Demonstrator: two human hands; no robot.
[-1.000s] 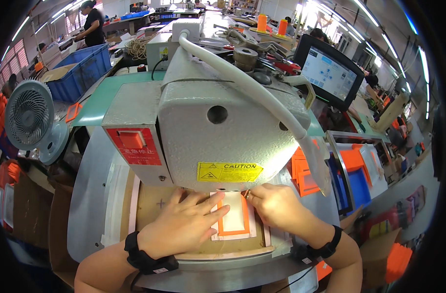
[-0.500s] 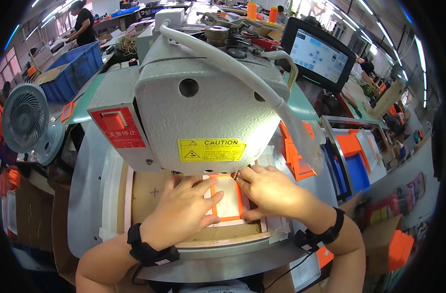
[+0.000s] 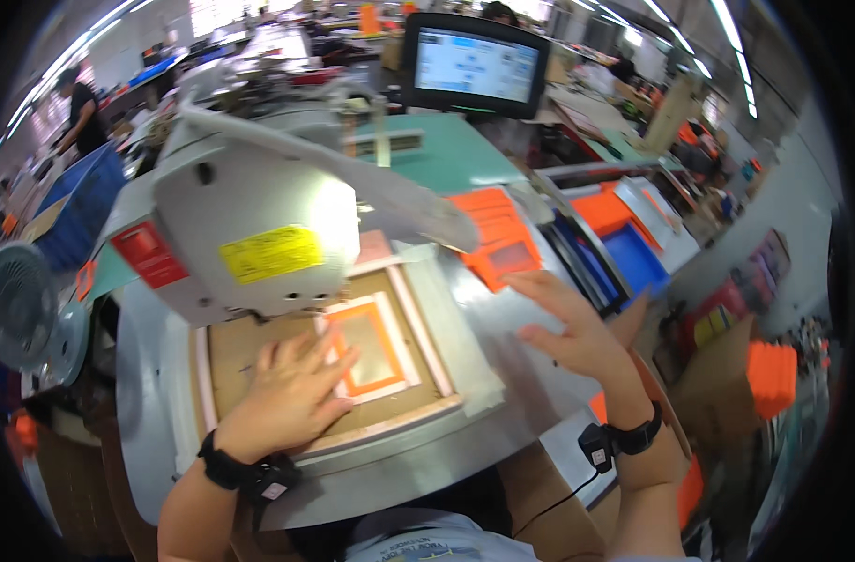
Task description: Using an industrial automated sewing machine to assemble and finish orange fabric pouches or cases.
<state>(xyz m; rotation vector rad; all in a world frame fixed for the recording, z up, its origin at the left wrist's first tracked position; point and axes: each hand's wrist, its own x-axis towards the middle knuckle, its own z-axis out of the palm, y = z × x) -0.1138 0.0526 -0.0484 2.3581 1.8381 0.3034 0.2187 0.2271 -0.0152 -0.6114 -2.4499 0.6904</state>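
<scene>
Two hands over a grey metal machine bed [image 3: 465,440] in a busy workshop; monitor [image 3: 472,64] behind, fan [image 3: 17,304] at left; left hand [image 3: 291,393] flat, fingers spread, pressing the orange frame piece [image 3: 366,348] into the tan template [image 3: 259,347] under the sewing head [image 3: 249,234]; right hand [image 3: 572,323], earlier on the piece, now lifted off, open and empty, near the orange stack [image 3: 498,239].
</scene>
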